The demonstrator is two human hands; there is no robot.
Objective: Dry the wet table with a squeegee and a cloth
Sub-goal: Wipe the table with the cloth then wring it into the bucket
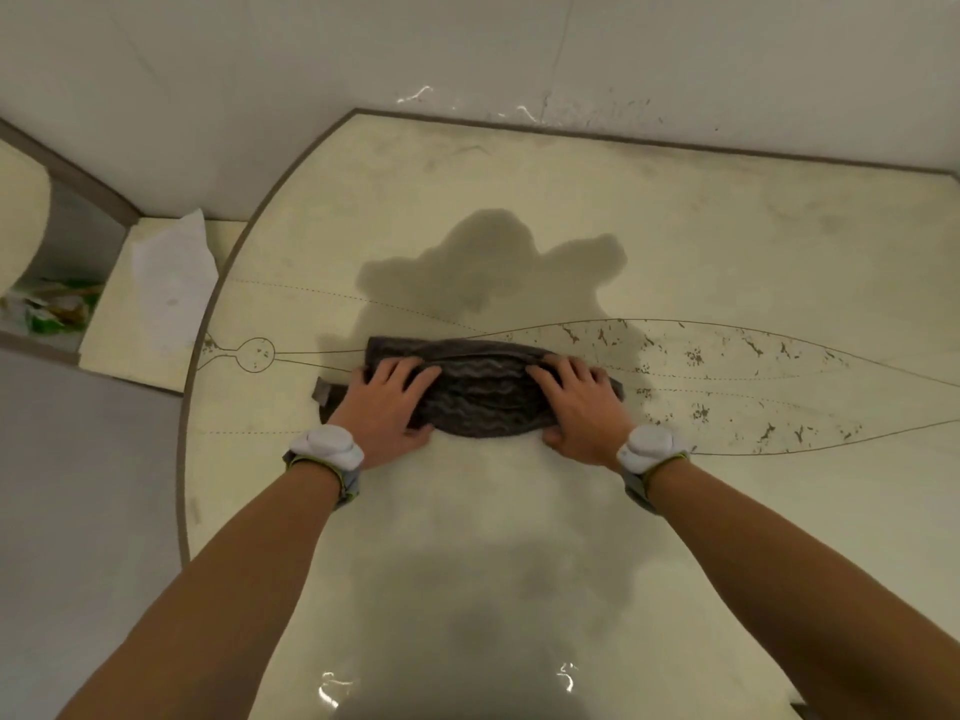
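A dark grey cloth [480, 392] with a wavy weave lies folded into a long strip on the pale table [727, 241], near its middle. My left hand [387, 407] presses flat on the cloth's left end, fingers spread. My right hand [574, 407] presses on its right end in the same way. Both wrists carry white bands. The tabletop shines with wet glints near the front edge. No squeegee is in view.
The table has a curved left edge [208, 324] with a dark rim and meets white walls [519, 54] at the back. A low ledge with white paper [171, 272] sits to the left, beside a bin holding green wrappers [49, 309].
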